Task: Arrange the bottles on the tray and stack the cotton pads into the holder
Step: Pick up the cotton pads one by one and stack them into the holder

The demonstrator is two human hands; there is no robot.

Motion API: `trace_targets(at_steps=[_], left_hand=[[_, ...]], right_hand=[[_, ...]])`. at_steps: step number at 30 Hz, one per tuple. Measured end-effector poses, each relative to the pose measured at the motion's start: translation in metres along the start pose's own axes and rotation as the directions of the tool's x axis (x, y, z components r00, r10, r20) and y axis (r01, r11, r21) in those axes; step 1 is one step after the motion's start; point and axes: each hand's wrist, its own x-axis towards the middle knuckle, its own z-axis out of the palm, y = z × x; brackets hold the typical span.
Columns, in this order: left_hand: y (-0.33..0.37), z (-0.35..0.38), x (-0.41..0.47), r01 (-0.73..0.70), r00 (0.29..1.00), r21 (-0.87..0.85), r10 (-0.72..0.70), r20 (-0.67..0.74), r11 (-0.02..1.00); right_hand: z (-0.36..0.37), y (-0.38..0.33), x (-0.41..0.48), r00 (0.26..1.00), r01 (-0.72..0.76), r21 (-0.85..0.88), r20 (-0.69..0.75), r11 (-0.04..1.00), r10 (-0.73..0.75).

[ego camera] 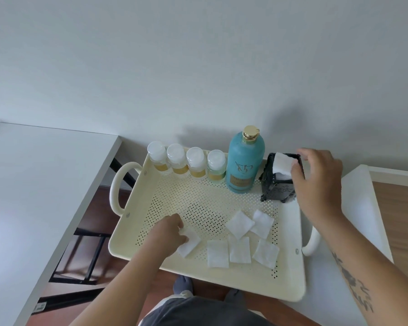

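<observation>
A cream perforated tray [203,276] holds several small clear bottles [186,164] in a row along its far wall, with a tall teal bottle [244,161] to their right. A black holder [278,187] stands in the tray's far right corner. My right hand [318,182] pushes a white cotton pad [282,164] into the holder's open top. My left hand [170,229] pinches another cotton pad [190,243] lying on the tray floor at the near left. Several loose cotton pads [242,238] lie on the tray floor toward the right.
A white table [33,184] stands to the left, with a gap showing dark wood floor and black legs. The tray rests on a white surface [360,208] at the right and overhangs it. A wall [198,67] is just behind. My feet show below the tray.
</observation>
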Motion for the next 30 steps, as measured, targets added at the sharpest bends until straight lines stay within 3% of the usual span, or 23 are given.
trace_targets(at_steps=[2,4,11,16,19,26,30], left_hand=[[0.000,0.000,0.002,0.012,1.000,0.000,-0.012,0.021,1.000],[0.000,0.001,0.004,0.012,0.999,0.015,-0.013,0.038,1.000],[0.000,0.001,0.005,-0.031,0.999,0.018,0.031,0.036,0.999],[0.001,-0.005,0.003,-0.084,0.996,-0.223,0.085,-0.003,0.971],[0.007,-0.014,0.001,-0.087,0.996,-0.429,0.085,-0.024,0.899],[0.044,-0.031,-0.006,-0.100,0.989,-0.728,0.148,0.002,0.678],[0.071,-0.038,-0.013,-0.123,0.973,-0.846,0.233,0.001,0.518]], right_hand=[[0.000,-0.001,-0.005,0.986,0.158,-0.075,0.064,0.985,-0.153],[0.002,0.001,-0.009,0.969,0.232,-0.147,0.126,0.961,-0.215],[-0.003,0.010,-0.004,0.968,0.214,-0.143,0.168,0.966,-0.189],[-0.006,0.017,0.000,0.943,0.235,-0.149,0.275,0.961,-0.188],[-0.005,0.019,-0.002,0.928,0.257,-0.171,0.319,0.951,-0.193],[0.000,0.022,-0.006,0.895,0.298,-0.206,0.400,0.932,-0.198],[-0.008,0.016,-0.011,0.938,0.272,-0.148,0.264,0.951,-0.227]])
